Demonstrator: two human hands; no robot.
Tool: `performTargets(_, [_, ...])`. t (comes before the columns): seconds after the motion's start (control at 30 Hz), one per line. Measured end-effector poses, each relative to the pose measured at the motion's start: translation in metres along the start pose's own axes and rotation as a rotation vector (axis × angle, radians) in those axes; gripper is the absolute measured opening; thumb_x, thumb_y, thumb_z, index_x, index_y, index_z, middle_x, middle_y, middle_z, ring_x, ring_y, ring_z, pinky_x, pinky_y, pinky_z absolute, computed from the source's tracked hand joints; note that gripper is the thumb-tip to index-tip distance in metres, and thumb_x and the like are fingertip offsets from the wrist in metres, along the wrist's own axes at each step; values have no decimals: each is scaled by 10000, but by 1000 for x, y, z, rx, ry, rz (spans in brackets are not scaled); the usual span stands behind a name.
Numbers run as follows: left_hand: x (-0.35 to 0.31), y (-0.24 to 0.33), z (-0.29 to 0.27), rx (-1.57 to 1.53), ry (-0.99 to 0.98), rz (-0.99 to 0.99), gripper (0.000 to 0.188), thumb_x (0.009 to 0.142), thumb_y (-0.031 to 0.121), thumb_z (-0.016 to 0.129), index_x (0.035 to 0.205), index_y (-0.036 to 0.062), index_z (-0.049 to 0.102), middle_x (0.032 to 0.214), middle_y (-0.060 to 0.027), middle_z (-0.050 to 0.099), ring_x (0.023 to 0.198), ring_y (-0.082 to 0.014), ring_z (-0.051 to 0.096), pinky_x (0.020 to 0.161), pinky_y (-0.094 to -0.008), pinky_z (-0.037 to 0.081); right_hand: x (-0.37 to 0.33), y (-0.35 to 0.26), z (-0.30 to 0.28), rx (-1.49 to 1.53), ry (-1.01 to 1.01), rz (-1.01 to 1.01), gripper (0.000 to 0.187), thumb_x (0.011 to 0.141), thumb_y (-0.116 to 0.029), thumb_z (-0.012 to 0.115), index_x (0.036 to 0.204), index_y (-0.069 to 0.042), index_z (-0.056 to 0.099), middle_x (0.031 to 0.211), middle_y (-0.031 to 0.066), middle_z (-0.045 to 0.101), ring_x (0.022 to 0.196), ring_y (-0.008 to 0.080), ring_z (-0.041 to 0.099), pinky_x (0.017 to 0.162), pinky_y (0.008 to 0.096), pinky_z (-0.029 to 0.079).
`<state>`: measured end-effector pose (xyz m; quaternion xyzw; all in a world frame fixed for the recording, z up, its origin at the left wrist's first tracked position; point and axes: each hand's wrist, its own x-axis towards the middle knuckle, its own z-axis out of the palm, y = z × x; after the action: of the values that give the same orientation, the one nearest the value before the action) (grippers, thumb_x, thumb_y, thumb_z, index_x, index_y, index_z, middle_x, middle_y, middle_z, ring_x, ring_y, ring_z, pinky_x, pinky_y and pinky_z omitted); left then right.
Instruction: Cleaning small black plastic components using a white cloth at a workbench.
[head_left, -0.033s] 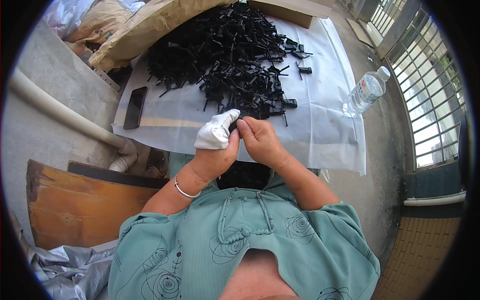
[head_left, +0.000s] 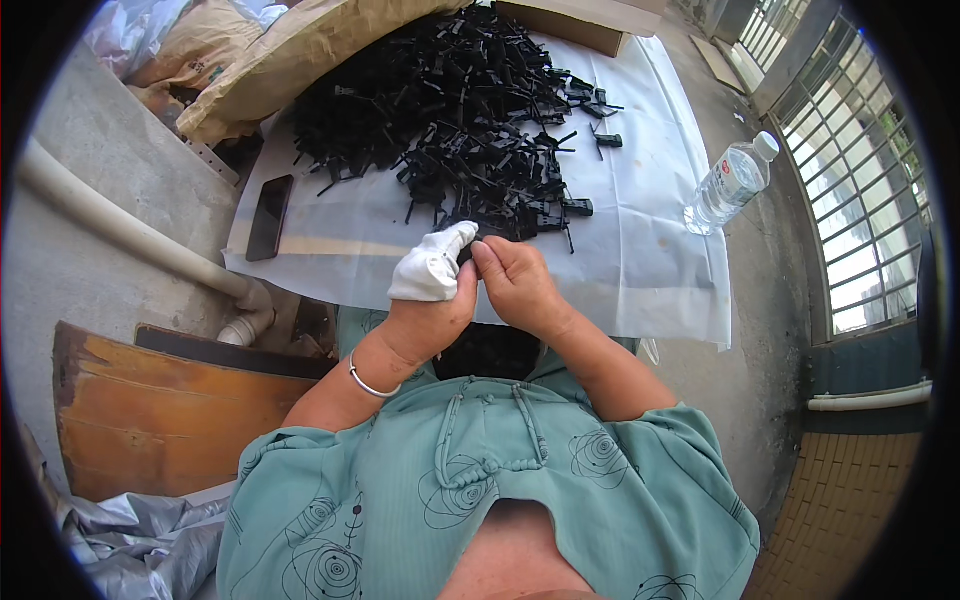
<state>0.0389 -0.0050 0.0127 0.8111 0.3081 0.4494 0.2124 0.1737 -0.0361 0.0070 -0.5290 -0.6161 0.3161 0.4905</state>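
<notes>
My left hand (head_left: 437,275), its fingers covered by a white cloth glove, is closed on a small black plastic part (head_left: 467,251). Bare and pressed up against it, my right hand (head_left: 522,284) pinches the same part between thumb and bent fingers. Most of that part is hidden by my fingers, so its full shape does not show. Just beyond both hands spreads a large heap of black plastic parts (head_left: 440,110) with thin prongs, and one loose black piece (head_left: 608,141) lies to its right.
A white sheet (head_left: 650,270) covers the table. On it are a dark phone (head_left: 269,217) at left and a clear water bottle (head_left: 730,185) at right. Brown paper (head_left: 280,75) and a cardboard box (head_left: 575,24) border the heap. A wooden board (head_left: 180,410) leans at lower left.
</notes>
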Motion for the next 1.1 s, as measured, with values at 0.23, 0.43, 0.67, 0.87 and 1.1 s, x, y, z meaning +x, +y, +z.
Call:
performTargets(0.23, [-12, -7, 5, -54, -98, -164, 266, 759, 47, 586, 1012, -27, 558, 876, -156, 606, 767, -270, 598, 694, -328, 479, -5, 14, 3, 42, -24, 73, 256, 911, -170, 474, 732, 3, 531, 541, 54, 453, 523, 111, 377, 493, 289, 368])
performTargets(0.43, [1, -1, -13, -774, -186, -654, 289, 853, 78, 547, 1125, 27, 461, 845, -36, 565, 624, -81, 491, 545, -215, 410, -8, 12, -21, 79, -45, -34, 180, 882, -171, 539, 824, -6, 581, 571, 51, 470, 534, 105, 408, 508, 275, 385])
performTargets(0.67, [6, -4, -13, -766, -140, -666, 297, 912, 93, 428, 1206, 50, 409, 838, -19, 535, 546, -31, 375, 479, -170, 331, -5, 22, -27, -74, -46, -279, 90, 774, -64, 647, 844, -8, 639, 640, 75, 557, 559, 135, 512, 520, 260, 407])
performTargets(0.87, [4, 8, -19, -668, -447, -585, 276, 880, 90, 424, 1146, 20, 434, 855, -12, 492, 661, -47, 410, 562, -195, 381, -2, 11, -22, 109, -125, 85, 105, 809, -94, 637, 802, 4, 600, 648, 54, 547, 556, 124, 469, 529, 243, 394])
performTargets(1.1, [-2, -5, -4, -550, -271, -409, 245, 817, 53, 433, 1054, -6, 453, 896, -78, 516, 797, -144, 481, 729, -276, 428, -6, 6, -14, 6, -152, -106, 215, 894, -148, 505, 758, 16, 529, 620, 117, 493, 530, 208, 432, 521, 306, 386])
